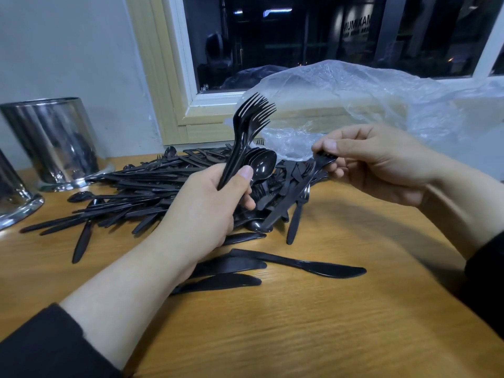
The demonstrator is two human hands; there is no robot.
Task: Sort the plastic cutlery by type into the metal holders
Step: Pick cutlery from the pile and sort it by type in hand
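fork (308, 192) pinched by tines in right hand (381, 162), handle slanting down-left over pile (152, 192) | left hand (210, 203) grips upright fork bunch (246, 137) just left | holders (54, 143) far left of pile; left hand nearer

The forks (252, 118) fanned above the left hand's (207, 205) fingers are glossy black, as is the fork (308, 184) under the right hand's (381, 162) fingertips; shiny silver holders (54, 140), honey-brown grained table (300, 323), clear whitish bag (354, 105), black sleeves (41, 347)
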